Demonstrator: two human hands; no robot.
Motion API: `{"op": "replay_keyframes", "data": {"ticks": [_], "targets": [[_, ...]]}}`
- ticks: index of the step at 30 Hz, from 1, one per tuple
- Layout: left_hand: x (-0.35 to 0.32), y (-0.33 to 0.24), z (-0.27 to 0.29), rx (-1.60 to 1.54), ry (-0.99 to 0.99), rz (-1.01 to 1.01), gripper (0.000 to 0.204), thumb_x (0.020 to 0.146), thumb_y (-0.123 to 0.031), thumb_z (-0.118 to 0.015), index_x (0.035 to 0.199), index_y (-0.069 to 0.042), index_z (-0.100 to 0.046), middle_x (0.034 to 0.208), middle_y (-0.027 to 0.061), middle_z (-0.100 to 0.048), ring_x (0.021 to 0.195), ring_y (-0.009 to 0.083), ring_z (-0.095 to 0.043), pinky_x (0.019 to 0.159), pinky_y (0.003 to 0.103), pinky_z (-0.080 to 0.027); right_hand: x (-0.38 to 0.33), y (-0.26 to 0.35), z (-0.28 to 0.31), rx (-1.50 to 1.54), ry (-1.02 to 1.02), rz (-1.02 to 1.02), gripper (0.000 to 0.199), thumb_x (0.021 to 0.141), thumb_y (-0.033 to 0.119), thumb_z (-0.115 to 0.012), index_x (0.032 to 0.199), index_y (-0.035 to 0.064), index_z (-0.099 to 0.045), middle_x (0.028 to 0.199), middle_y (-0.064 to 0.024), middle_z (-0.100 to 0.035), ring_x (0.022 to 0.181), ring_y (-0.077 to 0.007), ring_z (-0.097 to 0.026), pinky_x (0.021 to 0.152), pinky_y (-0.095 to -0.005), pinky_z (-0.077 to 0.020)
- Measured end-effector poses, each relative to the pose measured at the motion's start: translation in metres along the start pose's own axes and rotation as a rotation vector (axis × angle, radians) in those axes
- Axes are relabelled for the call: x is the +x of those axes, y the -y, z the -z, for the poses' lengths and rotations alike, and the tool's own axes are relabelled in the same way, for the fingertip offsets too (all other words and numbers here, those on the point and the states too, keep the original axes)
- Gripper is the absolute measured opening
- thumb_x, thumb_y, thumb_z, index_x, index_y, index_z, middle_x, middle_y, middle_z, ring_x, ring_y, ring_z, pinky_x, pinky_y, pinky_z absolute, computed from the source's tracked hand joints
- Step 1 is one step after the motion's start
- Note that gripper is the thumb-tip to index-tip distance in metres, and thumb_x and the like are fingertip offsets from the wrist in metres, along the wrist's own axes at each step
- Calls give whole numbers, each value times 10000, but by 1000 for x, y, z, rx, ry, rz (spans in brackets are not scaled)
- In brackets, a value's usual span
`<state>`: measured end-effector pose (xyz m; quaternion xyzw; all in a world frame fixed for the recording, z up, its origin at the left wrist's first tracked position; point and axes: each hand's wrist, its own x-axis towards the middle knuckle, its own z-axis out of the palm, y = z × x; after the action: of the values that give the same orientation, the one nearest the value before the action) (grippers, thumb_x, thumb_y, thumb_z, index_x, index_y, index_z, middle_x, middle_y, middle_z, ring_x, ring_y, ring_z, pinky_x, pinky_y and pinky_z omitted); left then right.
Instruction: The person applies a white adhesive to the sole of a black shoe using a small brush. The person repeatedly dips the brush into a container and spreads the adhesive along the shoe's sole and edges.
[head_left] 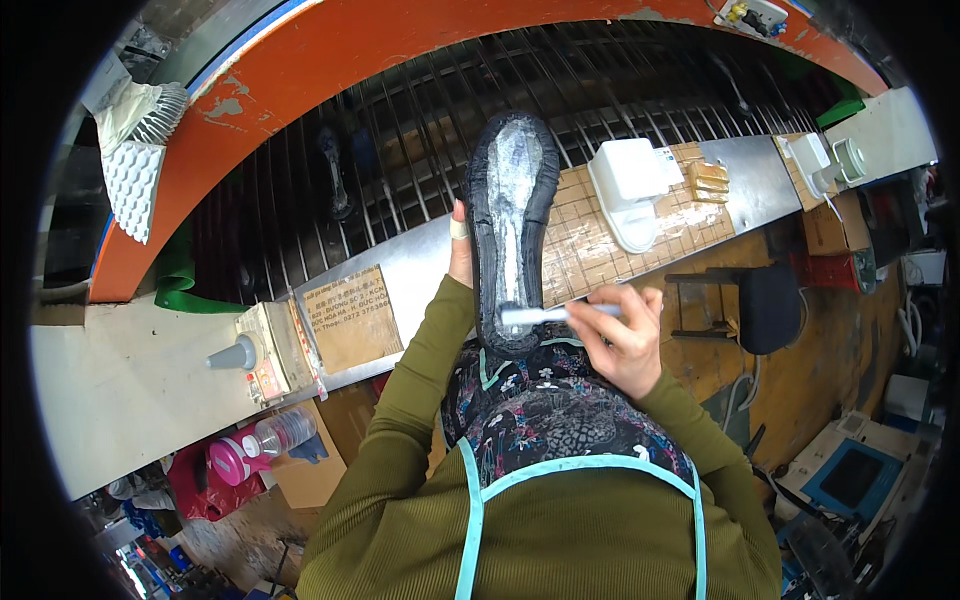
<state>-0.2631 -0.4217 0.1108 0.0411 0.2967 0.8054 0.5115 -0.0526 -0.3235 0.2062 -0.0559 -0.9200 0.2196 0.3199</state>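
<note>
Shoe point(512, 235), dark-sided and turned sole-up, stands out in front of the bench edge, toe pointing away toward the rod conveyor point(420, 140) and heel near the floral apron point(590, 430); whether the heel rests on the lap cannot be told. The left hand point(460, 250) is closed on the shoe's left flank, with light tape around one digit and most of its fingers hidden behind the edge. The right hand point(622, 338) pinches a white-handled brush point(545, 315) between thumb and fingers, its head lying across the heel end of the underside. The underside has a pale, glossy look along its middle, framed by a black rim. The step in hand appears to be brushing a coating over the bottom, at this moment at the heel. Any further stroke calls for a firm left hold, a light pinch on the handle, and care that the bristles follow the border without straying onto the black sides. To the right of the shoe, a white plastic container point(622, 180) sits on a gridded board point(572, 215), with yellowish blocks point(709, 183) just beside it.
</note>
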Motion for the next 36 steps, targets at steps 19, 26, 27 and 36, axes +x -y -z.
{"op": "replay_keyframes", "data": {"ticks": [19,26,27,36], "targets": [[42,27,-35,-104,-35,-31,948,774,-827,-416,1237,-10,-549,1034,161,-661,846,266,-678,728,368,-583,-16,-84,29,917,112,-508,142,899,174,-641,965,50,-666,871,-24,-551,713,-84,-477,612,-235,-339],[78,63,-89,-66,-185,-329,891,884,-735,-348,1465,-66,-257,1486,76,-325,1356,240,-328,1130,403,-254,10,-130,14,1240,-84,-489,556,818,54,-747,1148,116,-304,1161,-79,-455,1028,-145,-510,860,-297,-469],[83,70,-97,-42,-207,-331,920,871,-754,-344,1469,-63,-240,1492,87,-310,1364,242,-315,1134,409,-244,16,-138,17,1267,-150,-603,543,810,37,-750,1115,114,-308,1146,-91,-487,1036,-149,-529,841,-300,-478],[121,76,-137,418,-207,-237,989,842,-818,-227,1531,-160,41,1506,290,-211,1190,330,-542,1080,522,-241,78,-266,36,1452,-374,-1039,460,845,125,-712,1049,127,-300,985,-121,-523,758,-193,-614,605,-382,-592]]}}
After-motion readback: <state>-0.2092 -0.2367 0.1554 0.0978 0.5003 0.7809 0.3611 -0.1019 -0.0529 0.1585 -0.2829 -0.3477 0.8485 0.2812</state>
